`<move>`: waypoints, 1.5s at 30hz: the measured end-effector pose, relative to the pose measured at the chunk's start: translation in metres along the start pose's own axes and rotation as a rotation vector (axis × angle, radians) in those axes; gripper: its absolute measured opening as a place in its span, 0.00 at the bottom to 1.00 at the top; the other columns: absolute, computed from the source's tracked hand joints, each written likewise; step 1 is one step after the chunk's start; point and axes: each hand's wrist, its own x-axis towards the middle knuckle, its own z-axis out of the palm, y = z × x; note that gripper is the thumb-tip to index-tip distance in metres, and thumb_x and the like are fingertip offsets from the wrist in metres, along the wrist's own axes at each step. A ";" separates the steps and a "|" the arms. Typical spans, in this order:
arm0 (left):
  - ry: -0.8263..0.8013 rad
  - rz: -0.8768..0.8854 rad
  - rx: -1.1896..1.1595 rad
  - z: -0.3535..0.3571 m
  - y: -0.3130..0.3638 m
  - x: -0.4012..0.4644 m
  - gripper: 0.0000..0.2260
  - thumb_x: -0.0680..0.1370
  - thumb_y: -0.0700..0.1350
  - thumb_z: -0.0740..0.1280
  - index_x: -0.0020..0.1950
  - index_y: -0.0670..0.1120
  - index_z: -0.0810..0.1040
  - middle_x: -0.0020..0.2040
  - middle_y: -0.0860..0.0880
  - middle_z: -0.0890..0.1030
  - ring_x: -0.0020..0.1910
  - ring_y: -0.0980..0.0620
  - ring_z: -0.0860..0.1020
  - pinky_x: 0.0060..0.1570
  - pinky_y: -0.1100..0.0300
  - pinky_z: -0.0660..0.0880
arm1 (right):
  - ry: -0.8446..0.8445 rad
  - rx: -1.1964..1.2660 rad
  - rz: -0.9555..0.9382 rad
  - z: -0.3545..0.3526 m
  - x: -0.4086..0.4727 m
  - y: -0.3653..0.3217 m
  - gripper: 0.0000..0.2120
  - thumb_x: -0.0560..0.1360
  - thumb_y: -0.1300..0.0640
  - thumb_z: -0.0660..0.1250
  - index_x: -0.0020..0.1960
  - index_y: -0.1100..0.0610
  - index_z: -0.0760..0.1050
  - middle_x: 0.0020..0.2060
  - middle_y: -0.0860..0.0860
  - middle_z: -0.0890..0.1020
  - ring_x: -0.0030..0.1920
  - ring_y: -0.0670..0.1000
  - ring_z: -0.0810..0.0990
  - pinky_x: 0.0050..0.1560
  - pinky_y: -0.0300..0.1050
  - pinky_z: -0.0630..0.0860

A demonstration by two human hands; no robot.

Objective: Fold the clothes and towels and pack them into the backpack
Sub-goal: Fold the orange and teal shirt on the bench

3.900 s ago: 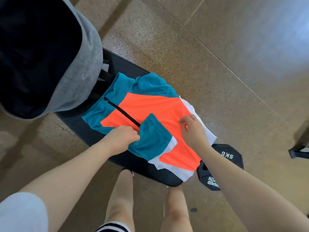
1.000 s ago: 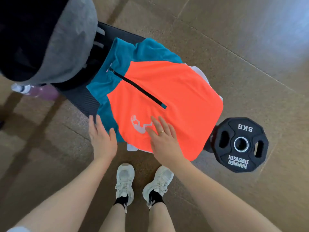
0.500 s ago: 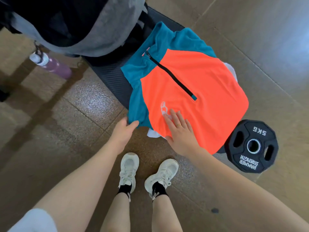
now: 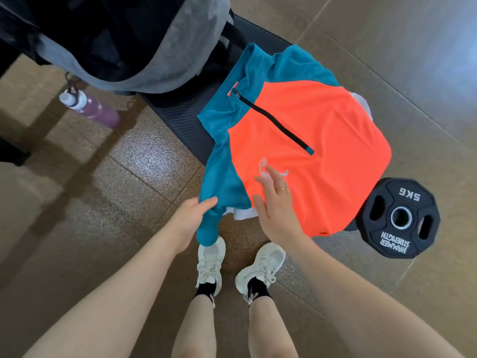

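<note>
Huge grey backpack (image 4: 160, 55) filling the upper left of the frame, mouth gaping, parked on the far end of the black bench (image 4: 185, 122). Orange-and-teal zip top (image 4: 309, 140) spread flat across the centre, overhanging the bench's near edge toward the shoes, white lining peeking out underneath. Black 5 kg plate (image 4: 398, 218) at right, just beside the hem. Purple bottle (image 4: 95, 111) lying on the tiles at left.

Left hand (image 4: 189, 223) pinching the dangling teal sleeve (image 4: 209, 228), fingers closed on the cloth. Right hand (image 4: 276, 210) over the orange front, fingers spread and loose, holding nothing.

Probably mid-fold on that sleeve. Main risk: narrow bench, lots of overhang, so one hard tug could drag the whole thing onto the floor. Could also snag on the plate. Plenty of open floor bottom left; tight on the right.
</note>
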 end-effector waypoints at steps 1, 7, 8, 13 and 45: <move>-0.012 0.007 -0.023 0.004 0.003 -0.003 0.07 0.80 0.44 0.61 0.53 0.45 0.77 0.53 0.44 0.81 0.53 0.46 0.78 0.58 0.51 0.71 | 0.029 0.073 -0.042 0.003 -0.008 -0.008 0.22 0.77 0.48 0.54 0.63 0.61 0.70 0.66 0.58 0.67 0.66 0.53 0.63 0.66 0.49 0.61; -0.045 -0.059 -0.348 0.021 0.020 -0.029 0.10 0.83 0.43 0.53 0.56 0.46 0.74 0.48 0.47 0.81 0.44 0.51 0.80 0.41 0.54 0.78 | -0.187 0.212 0.046 0.018 -0.047 -0.044 0.39 0.64 0.38 0.69 0.67 0.59 0.65 0.65 0.51 0.68 0.64 0.46 0.67 0.63 0.39 0.64; -0.068 -0.071 -0.362 0.021 0.023 -0.031 0.10 0.83 0.43 0.53 0.56 0.45 0.74 0.48 0.47 0.81 0.43 0.51 0.80 0.38 0.55 0.79 | -0.189 0.223 0.080 0.021 -0.051 -0.047 0.40 0.64 0.43 0.72 0.69 0.58 0.63 0.67 0.50 0.65 0.66 0.44 0.64 0.64 0.33 0.61; -0.151 -0.052 -0.183 0.021 0.036 -0.036 0.10 0.82 0.42 0.54 0.52 0.43 0.75 0.47 0.44 0.81 0.41 0.49 0.82 0.43 0.54 0.80 | 0.000 0.417 0.350 0.007 -0.040 -0.051 0.23 0.69 0.73 0.62 0.61 0.58 0.69 0.55 0.47 0.68 0.56 0.51 0.72 0.47 0.30 0.64; 0.264 1.109 1.577 0.051 0.096 0.096 0.21 0.64 0.39 0.76 0.56 0.43 0.79 0.57 0.39 0.77 0.51 0.38 0.78 0.46 0.48 0.75 | 0.345 0.417 0.613 -0.032 0.063 0.037 0.17 0.73 0.62 0.65 0.61 0.58 0.68 0.33 0.43 0.71 0.34 0.43 0.71 0.31 0.33 0.65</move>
